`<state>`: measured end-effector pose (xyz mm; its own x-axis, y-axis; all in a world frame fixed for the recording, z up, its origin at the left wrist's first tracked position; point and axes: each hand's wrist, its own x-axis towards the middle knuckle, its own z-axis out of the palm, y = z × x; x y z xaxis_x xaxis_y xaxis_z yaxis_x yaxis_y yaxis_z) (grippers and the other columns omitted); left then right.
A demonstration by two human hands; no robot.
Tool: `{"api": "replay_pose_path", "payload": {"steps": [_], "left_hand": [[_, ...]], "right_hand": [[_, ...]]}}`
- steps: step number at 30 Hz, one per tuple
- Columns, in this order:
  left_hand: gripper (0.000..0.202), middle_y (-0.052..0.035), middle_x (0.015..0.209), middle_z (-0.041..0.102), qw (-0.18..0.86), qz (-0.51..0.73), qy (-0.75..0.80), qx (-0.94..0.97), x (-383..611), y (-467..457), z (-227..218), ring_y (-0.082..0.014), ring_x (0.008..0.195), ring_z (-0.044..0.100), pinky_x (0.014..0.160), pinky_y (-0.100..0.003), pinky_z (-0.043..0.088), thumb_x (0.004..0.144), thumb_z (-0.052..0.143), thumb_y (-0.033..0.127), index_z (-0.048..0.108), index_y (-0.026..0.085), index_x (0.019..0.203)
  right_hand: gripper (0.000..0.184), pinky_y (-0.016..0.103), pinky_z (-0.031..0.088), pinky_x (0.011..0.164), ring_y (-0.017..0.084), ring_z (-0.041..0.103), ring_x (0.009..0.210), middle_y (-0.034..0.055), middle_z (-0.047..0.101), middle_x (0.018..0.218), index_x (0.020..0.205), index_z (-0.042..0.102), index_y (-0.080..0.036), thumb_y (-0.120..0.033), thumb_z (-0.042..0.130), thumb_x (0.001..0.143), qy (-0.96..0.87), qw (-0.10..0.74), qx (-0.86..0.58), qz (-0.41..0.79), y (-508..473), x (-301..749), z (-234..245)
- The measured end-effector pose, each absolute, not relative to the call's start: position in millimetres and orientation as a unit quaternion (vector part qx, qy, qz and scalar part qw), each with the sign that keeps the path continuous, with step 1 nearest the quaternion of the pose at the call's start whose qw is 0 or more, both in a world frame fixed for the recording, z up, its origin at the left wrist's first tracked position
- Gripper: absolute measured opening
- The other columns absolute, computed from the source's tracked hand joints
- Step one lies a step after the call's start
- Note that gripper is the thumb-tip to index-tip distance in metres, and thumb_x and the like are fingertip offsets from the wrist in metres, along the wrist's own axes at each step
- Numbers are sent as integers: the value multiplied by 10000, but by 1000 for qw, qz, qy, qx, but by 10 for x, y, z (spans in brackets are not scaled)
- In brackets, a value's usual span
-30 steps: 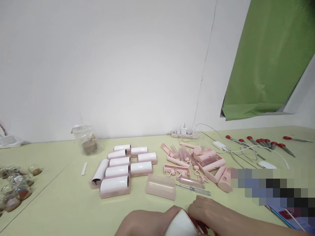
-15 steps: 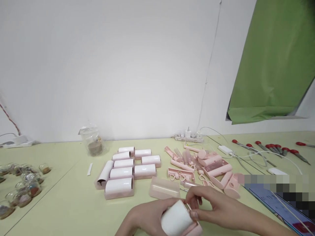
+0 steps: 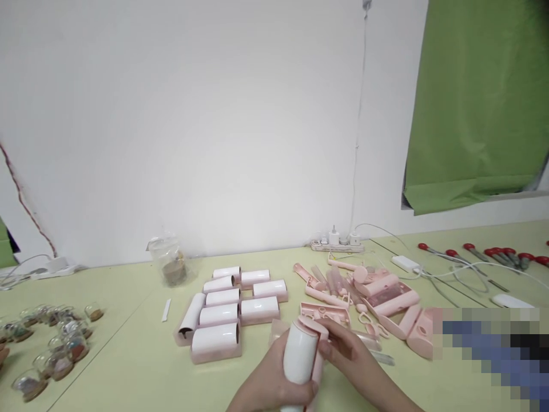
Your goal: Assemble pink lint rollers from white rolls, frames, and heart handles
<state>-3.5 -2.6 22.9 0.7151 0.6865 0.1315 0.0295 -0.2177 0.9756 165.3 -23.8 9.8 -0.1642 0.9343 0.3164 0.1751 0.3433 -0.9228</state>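
Observation:
My left hand (image 3: 274,372) is wrapped round a white-and-pink cylinder (image 3: 300,352), which stands roughly upright at the lower middle of the view. Its rounded pink end faces up, and a long seam shows between the white shell and the pink side. Pressed against the pink side near the top are the fingers of my right hand (image 3: 343,349). Just behind my hands lies a pink open tray-like part (image 3: 325,312), and a clear pinkish cover (image 3: 278,331) is partly hidden by them.
White half-cylinder shells (image 3: 217,339) on pink bases stand left of centre. Loose pink parts (image 3: 388,292) pile up on the right. Glass domes (image 3: 60,363) sit far left, a plastic bag (image 3: 171,266) behind. Red-handled tools (image 3: 474,252), cables and a power strip (image 3: 337,247) lie toward the back right.
The cylinder has turned more upright in my left hand, and its pink end now covers the top. My right hand has shifted down along its side. The view has swung slightly left.

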Motion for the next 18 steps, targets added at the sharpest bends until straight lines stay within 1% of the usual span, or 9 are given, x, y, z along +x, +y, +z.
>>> {"api": "replay_pose_path", "payload": {"steps": [3,7,9,11,13,15,18], "left_hand": [[540,15,823,496,564,280,261,732,-16,-34,205,-129,712,442,638,-236,385,555,558,123,474,202,1082],[595,-11,909,529,557,290,253,736,2,-54,160,-165,806,487,720,-272,410,572,565,126,417,199,1144],[582,-25,937,533,549,302,253,738,11,-66,121,-178,838,494,749,-285,414,601,577,159,399,190,1154],[549,-37,937,536,542,306,260,738,20,-72,77,-181,833,501,750,-291,420,647,577,222,382,178,1158],[541,-53,971,525,531,310,268,741,18,-56,48,-186,850,505,767,-300,417,681,575,286,351,175,1162],[554,-72,1027,500,509,328,267,750,-14,-6,50,-198,903,496,809,-316,400,691,578,344,319,175,1150],[413,-90,1075,470,428,374,286,771,-133,118,98,-209,977,457,880,-341,346,747,497,377,354,177,1079]], "right_hand": [[367,345,472,764,231,556,873,67,612,933,983,595,-231,-508,481,771,-643,495,-429,397,-268,1635,60],[374,358,477,758,219,563,809,49,617,834,946,599,-227,-528,458,774,-624,500,-436,413,-308,1616,96],[345,357,469,774,216,559,816,40,615,830,913,603,-223,-507,454,787,-619,504,-440,412,-323,1606,121],[328,365,458,802,215,557,829,37,615,837,902,602,-219,-488,446,800,-622,500,-444,406,-334,1599,133],[333,375,441,840,220,555,874,45,617,887,956,586,-222,-483,452,800,-629,497,-440,406,-339,1603,128],[375,374,427,871,231,535,972,64,607,997,1047,545,-229,-489,473,786,-633,501,-428,406,-336,1638,120],[426,370,428,878,246,485,1079,85,562,1133,1091,503,-237,-514,478,769,-620,536,-443,363,-298,1766,163]]}}
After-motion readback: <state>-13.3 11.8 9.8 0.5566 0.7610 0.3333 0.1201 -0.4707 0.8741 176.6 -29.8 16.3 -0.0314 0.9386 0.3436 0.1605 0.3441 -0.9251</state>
